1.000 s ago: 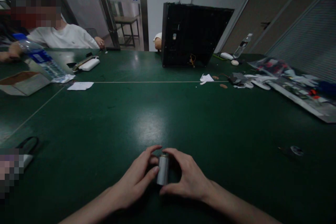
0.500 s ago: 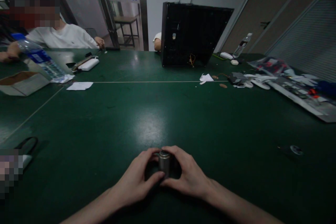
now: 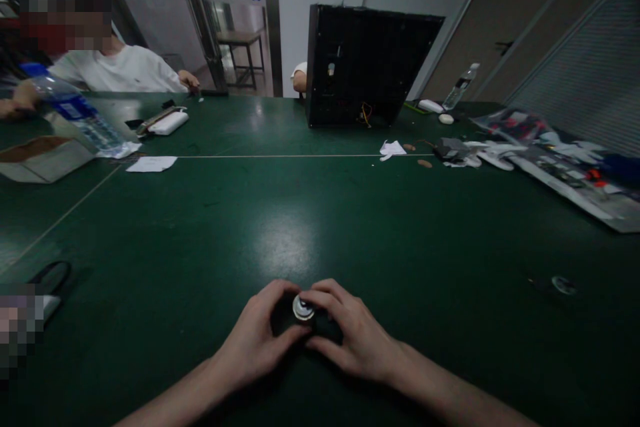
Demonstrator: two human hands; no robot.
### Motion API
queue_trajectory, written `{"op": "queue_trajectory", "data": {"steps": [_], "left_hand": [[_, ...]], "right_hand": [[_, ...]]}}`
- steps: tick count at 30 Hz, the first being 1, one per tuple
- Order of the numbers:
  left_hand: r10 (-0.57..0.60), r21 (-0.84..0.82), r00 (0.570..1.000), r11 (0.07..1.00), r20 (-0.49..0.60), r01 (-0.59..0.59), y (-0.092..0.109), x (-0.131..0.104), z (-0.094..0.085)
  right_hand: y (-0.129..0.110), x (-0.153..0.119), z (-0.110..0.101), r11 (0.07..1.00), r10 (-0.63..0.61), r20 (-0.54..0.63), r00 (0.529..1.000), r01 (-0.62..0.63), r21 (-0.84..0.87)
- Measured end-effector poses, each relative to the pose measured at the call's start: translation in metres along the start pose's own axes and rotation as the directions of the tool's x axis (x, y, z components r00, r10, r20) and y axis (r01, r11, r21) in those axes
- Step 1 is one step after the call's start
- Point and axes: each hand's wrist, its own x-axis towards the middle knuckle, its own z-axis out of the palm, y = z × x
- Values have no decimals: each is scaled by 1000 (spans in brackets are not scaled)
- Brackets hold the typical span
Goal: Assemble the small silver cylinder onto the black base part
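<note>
While both hands stay cupped round it, the cylinder (image 3: 303, 308) has been tipped: a second ago it showed its long metal side, half a second ago it was halfway over, and now only its round end face looks at the camera. So it has been turned end-on between the fingers rather than moved. It's in the same spot, low centre of the green bench (image 3: 280, 213), close to the person. I can't tell whether it rests on the bench or is held just above it.

Left hand (image 3: 255, 340): grip pinching the cylinder from the left, thumb curled under, fingertips at the rim.
Right hand (image 3: 353, 337): grip pinching it from the right, index finger lying over the top edge of the end face.
Both hands have sunk a little lower and closed in tighter as the body dropped out of sight.

Around it: a small dark part (image 3: 563, 285) lies well apart to the right, a black loop (image 3: 50, 275) well apart to the left. Far side: a black case (image 3: 370, 67), a white paper (image 3: 153, 163), a bottle (image 3: 75, 110), and another person in a white sleeve (image 3: 125, 70). None of that has shifted.
</note>
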Motion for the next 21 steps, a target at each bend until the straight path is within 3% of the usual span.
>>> {"op": "queue_trajectory", "data": {"steps": [3,9,15,21], "left_hand": [[41,-7,998,999,-44,-41,-4,0,2],[60,-21,998,998,-24,-60,-4,0,1],[52,-15,998,999,18,-52,-3,1,2],[61,1,997,998,37,-61,1,1,0]], "right_hand": [[-1,0,0,1000,-6,-18,1000,6,2],[-2,1,-3,999,-24,-56,998,25,28],[-9,8,-4,998,-21,-231,973,35,56],[-18,13,-8,998,-15,-296,955,33,57]]}}
